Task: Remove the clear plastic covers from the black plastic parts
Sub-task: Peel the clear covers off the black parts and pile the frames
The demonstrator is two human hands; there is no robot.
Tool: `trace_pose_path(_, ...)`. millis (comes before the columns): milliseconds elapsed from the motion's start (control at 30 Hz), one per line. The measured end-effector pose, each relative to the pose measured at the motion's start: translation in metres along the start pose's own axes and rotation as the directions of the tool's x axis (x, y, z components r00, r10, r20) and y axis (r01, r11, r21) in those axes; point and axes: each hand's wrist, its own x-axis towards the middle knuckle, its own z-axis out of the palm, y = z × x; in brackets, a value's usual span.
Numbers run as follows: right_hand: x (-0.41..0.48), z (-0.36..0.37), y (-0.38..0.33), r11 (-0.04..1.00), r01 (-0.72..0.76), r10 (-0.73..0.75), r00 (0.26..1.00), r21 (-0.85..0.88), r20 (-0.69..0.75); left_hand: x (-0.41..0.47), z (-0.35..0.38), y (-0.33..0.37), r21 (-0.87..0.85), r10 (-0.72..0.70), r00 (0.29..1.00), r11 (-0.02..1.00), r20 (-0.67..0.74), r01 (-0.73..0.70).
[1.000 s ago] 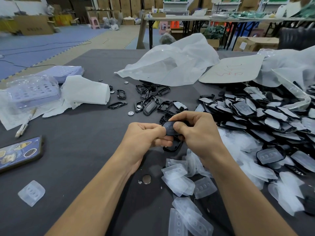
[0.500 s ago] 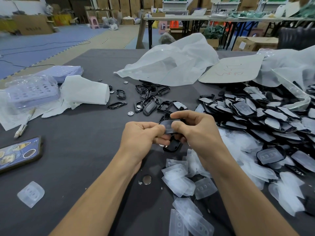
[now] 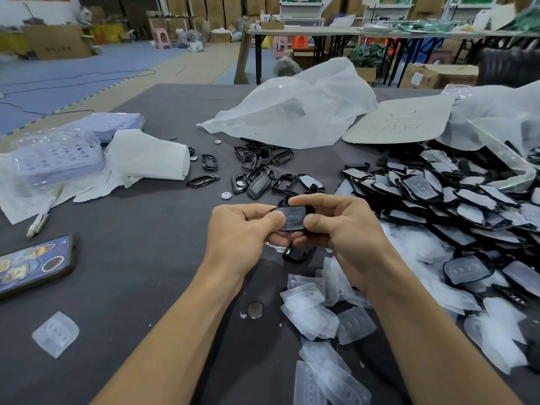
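Both hands are raised just above the middle of the bench and share one black part, held flat between them with its clear cover facing up. The left hand pinches the part's left end, thumb on top and fingers curled beneath. The right hand pinches the right end the same way, index finger arched over the far edge.

A second black frame shows just below the fingers; whether it hangs from a hand or lies on the bench I cannot tell.

The part looks light and stiff, a thin glossy shell that could slip under a dry thumb. The cover looks like a thin, flexible, moulded skin with three dimples, likely to bend rather than crack. The best hold is probably at the rim: one hand clamps the black edge while a nail of the other lifts a corner of the cover and peels it along the length — not straight up, which might flex the shell.

Covered parts are heaped toward the right edge, peeled covers lie near the front edge, and bare frames sit beyond the hands.
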Motion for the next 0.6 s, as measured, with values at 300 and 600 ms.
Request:
trace_pose_path(300,-0.0003,0.0072,0.0038,0.989,0.063,-0.081,0.988,-0.136,-0.134,0.0004,0.0003,-0.0022,0.049,0.047,0.998,0.998,0.032,-0.048)
trace_pose_path(600,-0.0031,0.0029,0.0041,0.870,0.139,-0.237,0.959,-0.474,-0.153,0.0018,0.0025,-0.0044,0.037,-0.004,0.999,0.999,-0.047,0.006)
